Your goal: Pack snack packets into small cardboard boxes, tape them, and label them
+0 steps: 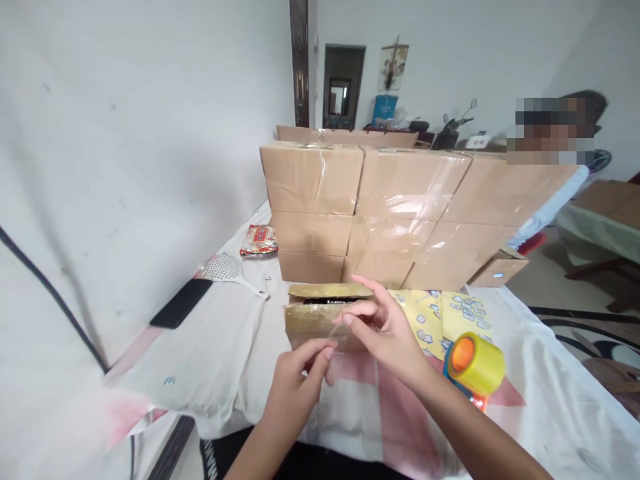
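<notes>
A small open cardboard box [315, 313] sits on the white-covered table in front of me. My left hand [295, 380] pinches the end of a strip of clear tape [333, 333] just below the box's front face. Above it, my right hand [385, 327] has its fingers closed on the same strip and rests against the box's right front corner. A tape dispenser with a yellowish roll and an orange core [473, 363] lies on the table to the right of my right forearm.
Sealed cardboard boxes [395, 207] are stacked behind the small box. A black phone [181, 303], a white perforated swatter [227, 270] and a snack packet [259, 240] lie at the left. Yellow printed sheets [445, 320] lie at the right. A person stands behind the stack.
</notes>
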A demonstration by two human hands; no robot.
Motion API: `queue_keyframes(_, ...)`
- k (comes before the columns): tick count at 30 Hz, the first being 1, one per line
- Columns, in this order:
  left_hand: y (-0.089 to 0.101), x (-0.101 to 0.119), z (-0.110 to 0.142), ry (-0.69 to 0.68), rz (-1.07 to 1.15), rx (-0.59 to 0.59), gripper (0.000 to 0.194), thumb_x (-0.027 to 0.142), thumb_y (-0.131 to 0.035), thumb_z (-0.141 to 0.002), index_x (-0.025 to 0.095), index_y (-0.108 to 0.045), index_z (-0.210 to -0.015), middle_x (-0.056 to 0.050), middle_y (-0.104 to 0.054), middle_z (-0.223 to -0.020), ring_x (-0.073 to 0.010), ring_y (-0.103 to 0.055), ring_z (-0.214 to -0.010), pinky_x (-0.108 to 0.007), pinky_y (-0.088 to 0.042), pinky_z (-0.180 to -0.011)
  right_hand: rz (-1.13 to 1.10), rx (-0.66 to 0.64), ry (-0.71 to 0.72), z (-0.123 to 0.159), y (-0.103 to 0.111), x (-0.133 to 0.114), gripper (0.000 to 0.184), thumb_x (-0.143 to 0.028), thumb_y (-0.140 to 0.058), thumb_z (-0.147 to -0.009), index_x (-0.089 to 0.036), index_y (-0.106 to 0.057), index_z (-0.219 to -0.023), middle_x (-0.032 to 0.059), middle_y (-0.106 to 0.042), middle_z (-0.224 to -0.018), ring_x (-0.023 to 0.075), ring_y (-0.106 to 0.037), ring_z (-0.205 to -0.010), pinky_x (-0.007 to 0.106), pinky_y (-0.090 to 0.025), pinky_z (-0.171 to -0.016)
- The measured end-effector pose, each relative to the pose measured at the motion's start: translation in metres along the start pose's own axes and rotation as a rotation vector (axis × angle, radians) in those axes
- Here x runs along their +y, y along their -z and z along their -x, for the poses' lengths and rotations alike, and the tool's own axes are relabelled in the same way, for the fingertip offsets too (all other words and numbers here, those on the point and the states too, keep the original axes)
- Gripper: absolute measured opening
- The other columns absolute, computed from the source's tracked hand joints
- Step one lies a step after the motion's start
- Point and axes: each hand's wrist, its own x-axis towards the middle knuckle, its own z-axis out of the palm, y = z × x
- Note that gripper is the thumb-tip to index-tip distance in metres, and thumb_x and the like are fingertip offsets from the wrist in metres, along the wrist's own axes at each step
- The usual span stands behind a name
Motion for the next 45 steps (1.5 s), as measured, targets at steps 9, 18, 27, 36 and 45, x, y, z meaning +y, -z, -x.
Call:
queue_keyframes(9,-0.016,0.005,-0.005,0.206,0.245,0.018,0.049,0.050,-0.057,-0.097,0.019,-0.063,-0.134,0.005,-0.059,-0.057,-0.0072,-0.045,-0.040,-0.019,-0.038,-0.044,0.124,-0.041,0.054,-0.024,0.009,-0.008,0.074,-0.035,-0.073,-0.091,-0.025,-0.039,-0.156,0.0045,-0.081,-0.093,0.0176,-0.071,-0.070,0.029,-0.054,-0.061)
queue_keyframes(18,-0.011,-0.028,0.014,0.206,0.174,0.309,0.070,0.047,-0.060,-0.097,0.018,-0.038,-0.157,-0.002,-0.076,-0.075,-0.0121,-0.059,-0.048,-0.026,-0.053,-0.055,0.190,0.194,0.341,-0.009,0.037,-0.062,0.069,-0.033,-0.078,-0.089,-0.030,-0.048,-0.151,0.0014,-0.079,-0.085,0.0204,-0.074,-0.072,0.032,-0.058,-0.058)
queue_keyframes(27,0.006,-0.032,-0.011,-0.495,-0.983,0.396,0.036,0.028,-0.062,-0.096,0.026,-0.069,-0.131,-0.012,-0.055,-0.154,-0.0391,-0.042,-0.148,-0.061,-0.028,-0.120,0.147,-0.020,0.075,-0.015,0.056,-0.075,0.079,-0.037,-0.084,-0.083,-0.031,-0.046,-0.153,0.0009,-0.077,-0.079,0.0170,-0.065,-0.057,0.030,-0.050,-0.050)
queue_keyframes(36,0.010,-0.026,-0.047,-0.407,-0.940,0.210,0.023,0.038,-0.054,-0.102,0.024,-0.072,-0.098,-0.006,-0.054,-0.156,-0.0361,-0.040,-0.151,-0.067,-0.013,-0.124,-0.075,-0.442,-0.214,-0.019,0.053,-0.067,0.077,-0.033,-0.079,-0.087,-0.025,-0.045,-0.155,0.0040,-0.079,-0.081,0.0123,-0.054,-0.049,0.026,-0.041,-0.047)
queue_keyframes(45,0.003,-0.039,-0.052,-0.275,-0.847,0.161,0.040,0.018,-0.040,-0.102,0.016,-0.051,-0.141,-0.012,-0.067,-0.141,-0.0250,-0.059,-0.136,-0.059,-0.014,-0.129,0.106,-0.246,-0.253,-0.087,0.020,0.004,0.087,-0.014,-0.069,-0.080,-0.012,-0.031,-0.158,0.0013,-0.078,-0.082,0.0094,-0.052,-0.050,0.024,-0.046,-0.052)
